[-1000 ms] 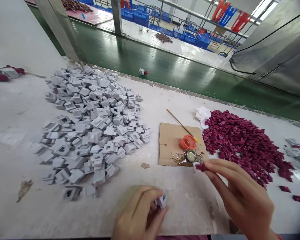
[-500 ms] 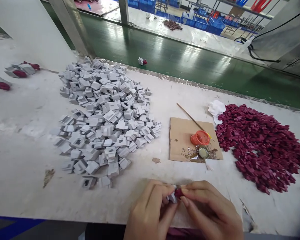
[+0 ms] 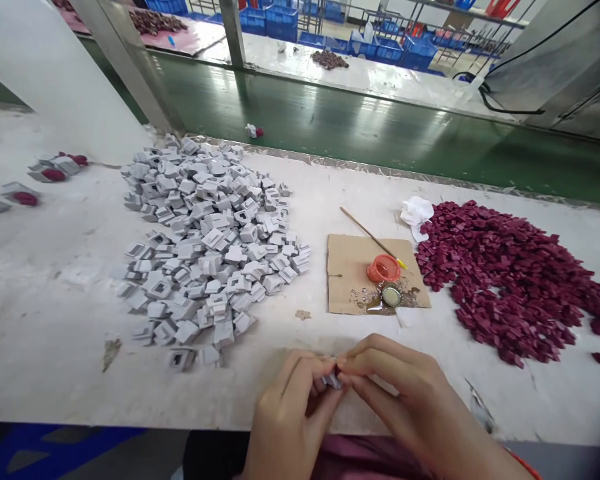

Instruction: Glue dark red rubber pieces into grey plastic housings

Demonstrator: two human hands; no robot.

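Note:
My left hand [image 3: 293, 400] pinches a small grey plastic-looking piece [image 3: 333, 381] between thumb and fingers, close to the table's front edge. From the other side my right hand [image 3: 397, 383] presses a small maroon piece against it; the fingertips hide nearly all of the maroon piece. Left of my hands spreads a heap of similar grey pieces [image 3: 215, 230], many with a rectangular opening. A heap of maroon pieces [image 3: 505, 280] lies to the right. Beyond my hands is a cardboard sheet [image 3: 347, 267] bearing a red cup [image 3: 384, 268] and a bottle cap [image 3: 391, 295] amid spilled liquid.
A thin brush-like stick [image 3: 367, 230] rests across the cardboard's far edge. White crumpled tissue [image 3: 417, 212] touches the maroon heap. Behind the table runs a green conveyor belt [image 3: 330, 120] carrying one joined grey-and-maroon piece [image 3: 255, 131]. Several grey-and-maroon pieces [image 3: 53, 172] lie far left.
The maroon piece has gone closer into the grey piece and is now mostly covered by my fingers. My right hand has tilted over it. The piece on the belt has shifted left.

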